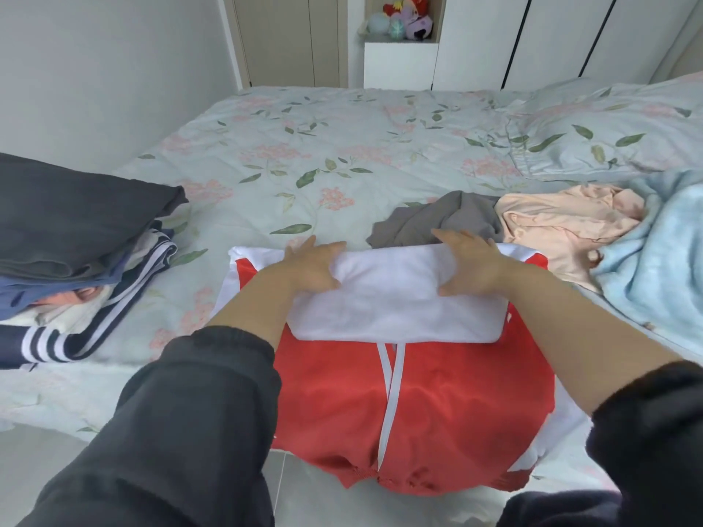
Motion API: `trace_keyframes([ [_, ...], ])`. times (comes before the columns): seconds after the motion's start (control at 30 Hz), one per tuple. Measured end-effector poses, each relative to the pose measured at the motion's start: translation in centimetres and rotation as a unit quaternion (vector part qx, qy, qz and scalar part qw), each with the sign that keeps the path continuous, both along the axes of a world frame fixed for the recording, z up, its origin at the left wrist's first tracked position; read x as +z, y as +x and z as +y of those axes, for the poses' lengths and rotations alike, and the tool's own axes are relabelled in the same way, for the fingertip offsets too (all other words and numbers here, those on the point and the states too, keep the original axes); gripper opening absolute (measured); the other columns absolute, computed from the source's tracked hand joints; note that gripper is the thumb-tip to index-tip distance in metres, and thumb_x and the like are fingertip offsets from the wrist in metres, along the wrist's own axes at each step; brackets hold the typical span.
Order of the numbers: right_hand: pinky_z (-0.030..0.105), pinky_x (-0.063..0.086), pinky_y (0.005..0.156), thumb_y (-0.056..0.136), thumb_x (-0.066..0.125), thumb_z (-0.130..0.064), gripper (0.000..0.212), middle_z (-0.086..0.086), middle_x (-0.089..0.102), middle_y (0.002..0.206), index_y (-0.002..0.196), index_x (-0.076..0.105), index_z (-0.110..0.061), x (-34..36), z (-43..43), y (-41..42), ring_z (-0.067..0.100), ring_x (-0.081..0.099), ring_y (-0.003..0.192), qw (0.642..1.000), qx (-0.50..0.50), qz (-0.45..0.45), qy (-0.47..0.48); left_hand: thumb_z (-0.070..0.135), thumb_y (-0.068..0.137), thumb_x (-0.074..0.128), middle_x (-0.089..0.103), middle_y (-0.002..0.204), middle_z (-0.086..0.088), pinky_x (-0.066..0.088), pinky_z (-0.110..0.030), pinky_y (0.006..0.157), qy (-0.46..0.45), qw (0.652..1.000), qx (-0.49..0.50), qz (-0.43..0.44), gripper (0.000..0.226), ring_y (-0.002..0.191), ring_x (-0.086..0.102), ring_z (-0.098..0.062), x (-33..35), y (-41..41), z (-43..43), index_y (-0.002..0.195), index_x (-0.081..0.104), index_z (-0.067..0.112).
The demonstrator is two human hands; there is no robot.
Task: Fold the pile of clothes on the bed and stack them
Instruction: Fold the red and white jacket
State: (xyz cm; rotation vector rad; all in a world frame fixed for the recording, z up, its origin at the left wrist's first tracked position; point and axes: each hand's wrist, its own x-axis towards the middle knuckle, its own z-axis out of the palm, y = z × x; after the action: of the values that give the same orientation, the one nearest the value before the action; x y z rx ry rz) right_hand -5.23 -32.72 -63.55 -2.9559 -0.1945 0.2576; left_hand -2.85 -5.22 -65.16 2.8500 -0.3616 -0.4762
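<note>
Pile of clothes [506,222] lies loose on the bed [304,146], right of centre: we see a crumpled grey garment [437,222] touching a peach garment [563,222]. We cannot make out what kind of garment either one is. Just right of them is a pale blue fleecy blanket [654,252], cut off by the right edge.

Nearer to us, a red and white jacket [437,405] lies flat on the near edge of the bed. A white zip line runs down its middle, and its gathered hem hangs over the edge. Its white upper part is folded back toward us over the red body.

The left grip [310,266] and the right grip [471,266], both bare hands, are each clamped on one end of that white fold. The thumbs lie on top and the fingers reach over the far side. Their tips are partly hidden by the cloth. Dark sleeves [198,412] cover both forearms and hide the jacket's near corners.

At the far left a stack [76,230] of folded items sits on the bed, well apart from the jacket. A dark grey piece is on top, with blue and navy white-striped pieces beneath. The left edge cuts it off, so we cannot count the layers.

A pillow [608,127] lies at the far right. Blurred plush toys [407,17] sit in a niche beyond the bed.
</note>
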Motion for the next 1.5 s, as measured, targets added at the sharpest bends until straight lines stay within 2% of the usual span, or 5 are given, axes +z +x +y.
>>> trace_keyframes([
  [0.3,0.025,0.041,0.062,0.070,0.081,-0.033,0.043,0.013,0.066,0.105,0.097,0.066,-0.003,2.5,-0.5,2.7,0.023,0.056,0.083,0.990,0.026,0.078,-0.116,0.031,0.078,0.077,0.054,0.124,-0.006,0.046,-0.036,0.090,0.156,0.986,-0.058,0.032,0.051,0.110,0.053,-0.027,3.5,2.7,2.1,0.121,0.058,0.012],
  [0.53,0.024,0.037,0.074,0.069,0.080,-0.021,0.055,0.004,0.060,0.112,0.119,0.061,-0.013,6.8,-1.1,4.2,0.024,0.056,0.103,0.993,0.020,-0.068,-0.096,0.024,0.082,0.071,0.059,0.116,-0.007,0.048,-0.037,0.085,0.133,0.981,-0.052,-0.129,0.036,0.106,0.055,-0.027,7.5,4.2,2.7,0.114,0.060,0.013],
  [0.77,0.034,0.029,0.069,0.078,0.057,0.002,0.020,0.021,0.064,0.094,0.095,0.049,-0.006,10.7,-0.7,7.9,0.038,0.061,0.088,0.923,-0.054,-0.353,-0.145,-0.006,0.084,0.054,0.062,0.103,-0.015,0.037,-0.035,0.063,0.178,0.910,0.037,-0.373,0.036,0.092,0.061,-0.035,11.6,7.9,1.5,0.116,0.049,0.007],
  [0.93,0.038,0.032,0.090,0.077,0.052,0.004,0.025,0.019,0.064,0.096,0.100,0.051,-0.004,8.7,-1.0,7.6,0.035,0.060,0.092,0.928,-0.046,-0.318,-0.189,-0.012,0.077,0.051,0.060,0.099,-0.015,0.037,-0.035,0.063,0.176,0.914,0.035,-0.363,0.034,0.089,0.061,-0.037,9.2,7.5,0.5,0.107,0.051,0.004],
  [1.5,0.036,0.030,0.081,0.073,0.050,0.005,0.021,0.011,0.060,0.088,0.085,0.044,-0.012,8.6,-1.6,3.7,0.031,0.055,0.089,0.931,-0.016,-0.296,-0.215,0.001,0.082,0.054,0.059,0.096,-0.010,0.036,-0.031,0.059,0.187,0.912,-0.028,-0.364,0.030,0.084,0.060,-0.031,7.9,4.0,3.0,0.111,0.051,0.009],
])
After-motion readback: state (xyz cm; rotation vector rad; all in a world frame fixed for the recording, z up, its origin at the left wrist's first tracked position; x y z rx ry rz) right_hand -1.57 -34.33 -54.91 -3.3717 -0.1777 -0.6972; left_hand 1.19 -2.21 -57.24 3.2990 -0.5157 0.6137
